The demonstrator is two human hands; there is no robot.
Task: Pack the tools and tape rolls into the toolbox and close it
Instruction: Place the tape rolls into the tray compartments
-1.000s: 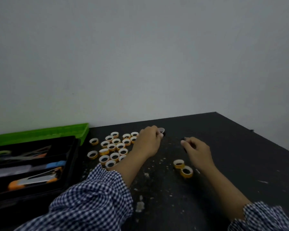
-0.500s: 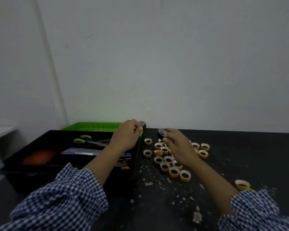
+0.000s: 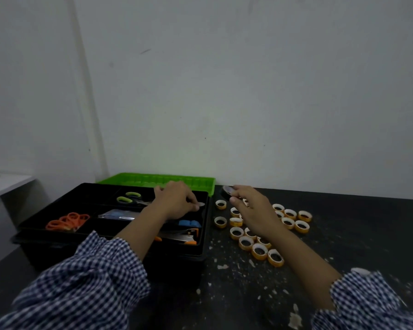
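A black toolbox (image 3: 57, 246) stands open at the left, its green lid (image 3: 157, 181) flat behind it. In its tray lie green-handled scissors (image 3: 129, 198), orange scissors (image 3: 67, 220) and a blue and orange knife (image 3: 188, 231). My left hand (image 3: 174, 202) is over the tray's right end and pinches a dark tape roll (image 3: 200, 204). My right hand (image 3: 250, 206) holds another dark tape roll (image 3: 227, 191) just right of the toolbox. Several yellow tape rolls (image 3: 260, 251) lie on the black table (image 3: 367, 246) under and around that hand.
A white wall rises directly behind the table. White flecks and scraps (image 3: 293, 317) litter the tabletop in front. A pale surface (image 3: 5, 184) stands at the far left beyond the toolbox.
My view has swung left, bringing the whole toolbox into sight. My left hand carried its tape roll from the table to above the tray, and my right hand followed leftward with its roll.
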